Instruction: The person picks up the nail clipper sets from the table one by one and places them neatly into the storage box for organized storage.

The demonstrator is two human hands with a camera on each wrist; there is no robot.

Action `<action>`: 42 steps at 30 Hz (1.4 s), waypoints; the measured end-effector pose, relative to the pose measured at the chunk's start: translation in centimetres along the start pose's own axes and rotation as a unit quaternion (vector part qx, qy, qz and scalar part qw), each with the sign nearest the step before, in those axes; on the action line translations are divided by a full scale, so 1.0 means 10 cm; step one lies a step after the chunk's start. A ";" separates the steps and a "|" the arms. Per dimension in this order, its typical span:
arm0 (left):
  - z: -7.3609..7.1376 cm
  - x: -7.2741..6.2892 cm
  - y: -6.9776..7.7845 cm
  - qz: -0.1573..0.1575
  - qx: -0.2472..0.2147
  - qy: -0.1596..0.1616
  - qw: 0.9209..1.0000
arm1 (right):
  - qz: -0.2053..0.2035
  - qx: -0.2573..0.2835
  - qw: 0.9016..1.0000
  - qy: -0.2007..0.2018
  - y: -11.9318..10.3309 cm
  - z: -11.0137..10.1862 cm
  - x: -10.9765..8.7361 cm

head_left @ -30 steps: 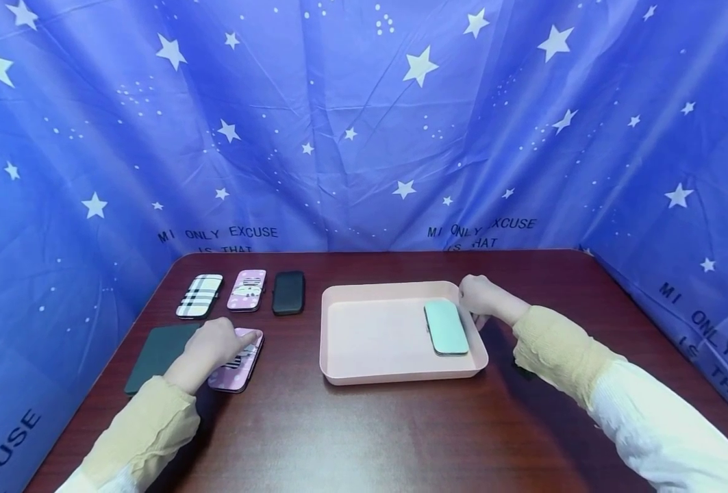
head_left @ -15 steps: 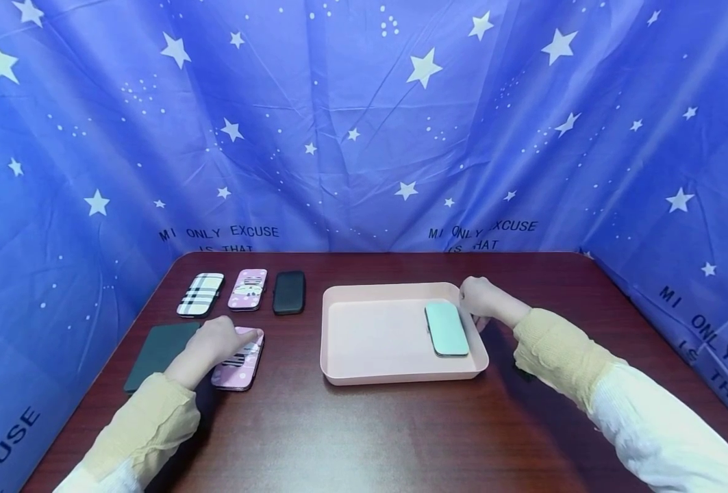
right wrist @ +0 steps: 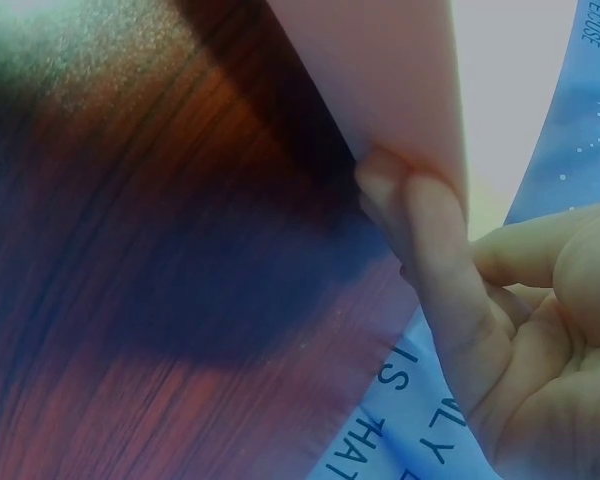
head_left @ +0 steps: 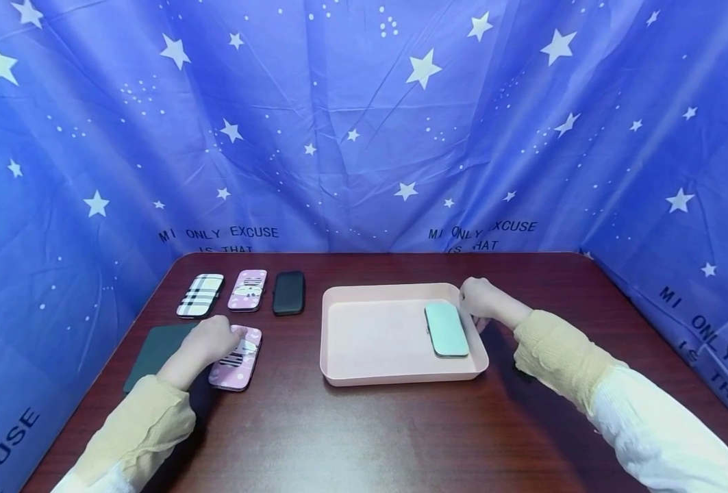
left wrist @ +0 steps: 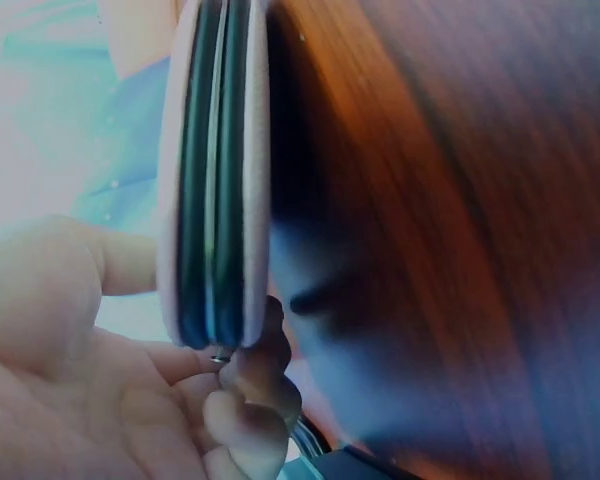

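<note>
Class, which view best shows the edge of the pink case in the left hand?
The left wrist view: the pink case appears close and edge-on, dark bands plain. The head view shows mainly its patterned top, partly covered by the left hand; the right wrist view omits it.

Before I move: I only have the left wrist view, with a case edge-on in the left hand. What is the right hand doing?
Observer: The right hand pinches the wall of the pale pink tray, thumb on one side and fingers on the other.

Operator: Anything in that tray?

Observer: Yes, a mint-green case lies inside, near its right end.

Operator: I can't see the front of the one I'm holding. Any pattern?

Observer: The head view shows pale dots and a dark-striped patch on that pink case.
</note>
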State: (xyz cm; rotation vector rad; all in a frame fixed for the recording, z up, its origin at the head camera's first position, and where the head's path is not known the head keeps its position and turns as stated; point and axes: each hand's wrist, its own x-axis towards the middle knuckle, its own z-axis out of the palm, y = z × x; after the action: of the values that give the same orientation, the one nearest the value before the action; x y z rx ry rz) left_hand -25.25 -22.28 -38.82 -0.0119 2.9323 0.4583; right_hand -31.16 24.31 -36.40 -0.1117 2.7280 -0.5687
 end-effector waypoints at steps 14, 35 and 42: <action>0.02 0.03 -0.10 0.038 -0.041 0.030 0.998 | -0.012 -0.012 1.000 0.010 0.02 0.02 -0.01; 0.06 0.07 -0.17 -0.029 -0.224 -0.037 0.974 | -0.015 -0.015 1.000 0.009 0.02 0.01 0.00; 0.02 0.05 -0.12 -0.048 -0.281 -0.062 0.956 | -0.022 -0.021 0.999 0.017 0.04 0.03 0.00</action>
State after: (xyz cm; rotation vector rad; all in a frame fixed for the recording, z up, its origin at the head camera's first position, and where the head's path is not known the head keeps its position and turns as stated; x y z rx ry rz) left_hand -25.68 -23.37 -39.50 -0.1897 2.5636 1.2055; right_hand -31.08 24.56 -36.80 -0.1752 2.7781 -0.5298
